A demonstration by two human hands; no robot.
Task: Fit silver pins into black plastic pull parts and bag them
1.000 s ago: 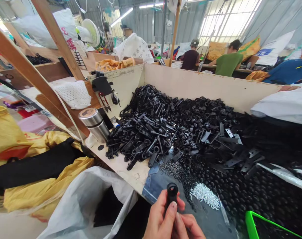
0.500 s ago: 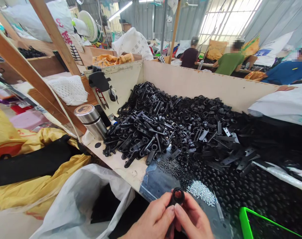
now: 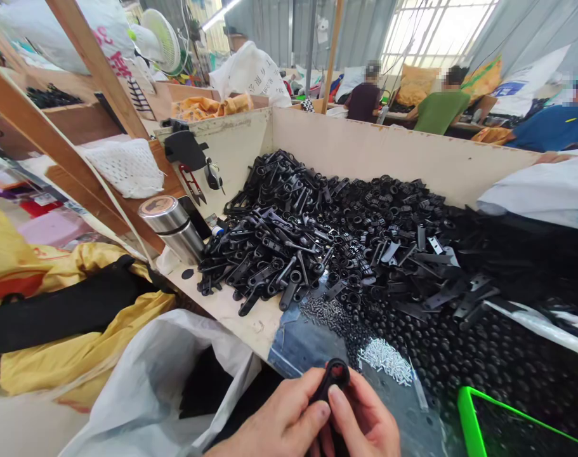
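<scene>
Low in the head view, my left hand (image 3: 282, 416) and my right hand (image 3: 362, 419) come together around one black plastic part with a ring-shaped end (image 3: 337, 373). Both hands are closed on it, and my right thumb presses just below the ring. The part's lower end is hidden by my fingers. Just beyond my right hand lies a heap of silvery pins or screws (image 3: 386, 360). Farther off is a patch of small dark grey pieces (image 3: 324, 314). A large pile of similar long black ring-ended parts (image 3: 269, 254) covers the bench.
Black rings (image 3: 388, 203) and round black pieces (image 3: 469, 355) spread to the right. A bright green tray (image 3: 472, 422) sits at lower right. A steel flask (image 3: 172, 228) and hanging red snips (image 3: 191, 184) are at left. An open white sack (image 3: 141, 381) stands below. Co-workers (image 3: 443, 105) sit beyond the panel.
The black part has tilted slightly to the left in my hands, and my right thumb has shifted up toward its ring. The view has moved a little.
</scene>
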